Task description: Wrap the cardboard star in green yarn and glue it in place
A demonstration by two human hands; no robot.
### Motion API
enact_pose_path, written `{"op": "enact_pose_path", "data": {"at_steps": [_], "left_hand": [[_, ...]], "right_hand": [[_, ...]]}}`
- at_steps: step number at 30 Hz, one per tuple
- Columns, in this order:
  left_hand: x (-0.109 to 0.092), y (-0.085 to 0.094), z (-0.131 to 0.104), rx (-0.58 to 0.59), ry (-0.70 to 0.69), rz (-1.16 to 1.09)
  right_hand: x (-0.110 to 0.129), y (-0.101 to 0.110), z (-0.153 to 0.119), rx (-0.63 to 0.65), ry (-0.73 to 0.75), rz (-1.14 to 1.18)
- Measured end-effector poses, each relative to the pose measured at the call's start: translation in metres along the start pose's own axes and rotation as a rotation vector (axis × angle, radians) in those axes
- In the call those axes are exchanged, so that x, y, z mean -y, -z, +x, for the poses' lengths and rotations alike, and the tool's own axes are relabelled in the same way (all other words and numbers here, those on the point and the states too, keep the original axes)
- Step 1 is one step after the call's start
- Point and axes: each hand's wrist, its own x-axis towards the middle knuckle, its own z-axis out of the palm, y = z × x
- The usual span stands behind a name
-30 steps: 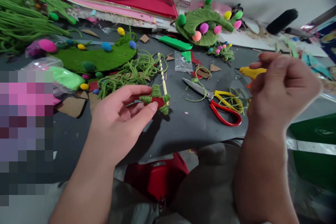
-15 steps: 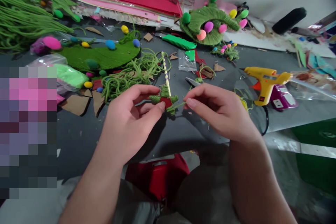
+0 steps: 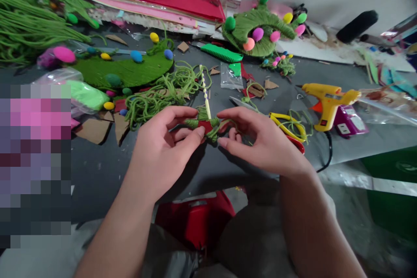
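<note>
My left hand point(image 3: 166, 150) holds a small red piece point(image 3: 204, 129) between thumb and fingers. Green yarn point(image 3: 213, 132) is wound around its projecting points, leaving the red middle bare. My right hand point(image 3: 257, 137) is at the right side of this piece, thumb and index finger apart. A loose strand runs by its fingers, and the other fingertips are partly hidden. A pale stick point(image 3: 206, 95) with a twisted pattern lies just beyond the piece; whether they touch, I cannot tell. Yellow-and-red-handled scissors point(image 3: 286, 128) lie partly beneath my right hand, blades pointing away to the left.
Tangled green yarn point(image 3: 159, 93) and cardboard scraps point(image 3: 94, 130) lie left. A yellow glue gun point(image 3: 329, 95) rests right, near a purple socket block point(image 3: 352, 121). Behind are a green cutter point(image 3: 221, 52), a yarn-wrapped crescent point(image 3: 124, 69) and a yarn-wrapped wreath point(image 3: 241, 26) with coloured balls.
My right hand has moved left to the wrapped piece, and its thumb and index finger have parted from the yarn strand they pinched. The scissors' handles have come into view. My left hand keeps its grip.
</note>
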Motion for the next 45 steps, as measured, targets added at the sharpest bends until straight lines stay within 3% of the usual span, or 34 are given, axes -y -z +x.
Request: {"op": "enact_pose_path", "data": {"at_steps": [7,20,33,45], "left_hand": [[0.001,-0.001,0.000,-0.011,0.007,-0.052],[-0.001,-0.002,0.000,0.058,0.024,-0.122],[-0.004,-0.004,-0.001,0.024,0.026,-0.101],[-0.005,-0.003,-0.002,0.010,0.018,-0.056]], "right_hand": [[0.002,0.000,0.003,-0.166,0.089,-0.133],[0.007,-0.014,0.009,-0.224,0.277,-0.132],[0.010,-0.015,0.007,-0.281,0.328,-0.220],[0.006,-0.021,0.010,-0.313,0.252,-0.201]]}}
